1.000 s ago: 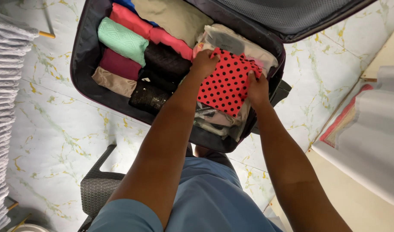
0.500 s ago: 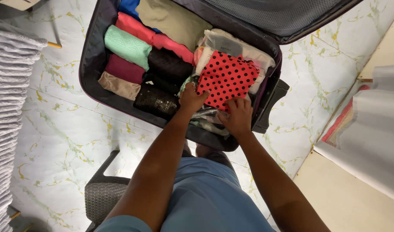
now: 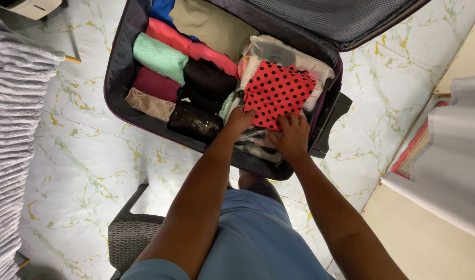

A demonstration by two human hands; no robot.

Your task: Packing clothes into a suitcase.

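Note:
An open dark suitcase [image 3: 118, 78] lies on the marble floor, packed with rolled and folded clothes. A red cloth with black dots [image 3: 279, 91] lies on top of the right-hand stack. My left hand [image 3: 240, 120] presses on its near left edge. My right hand [image 3: 292, 136] rests at its near right edge, fingers spread over the cloth and the clear bags [image 3: 255, 150] underneath. Neither hand is closed around anything that I can see.
Rolled clothes fill the left side: a mint roll [image 3: 159, 57], a maroon roll [image 3: 155, 85], black rolls [image 3: 206, 80] and a pink one [image 3: 209, 52]. A dark wicker chair [image 3: 131, 233] stands below. Grey ribbed fabric [image 3: 12, 129] hangs at left, a bed edge [image 3: 445, 150] at right.
Both hands slid from the far corners of the dotted cloth to its near edge. The cloth now lies flatter on the stack. The view shifted slightly.

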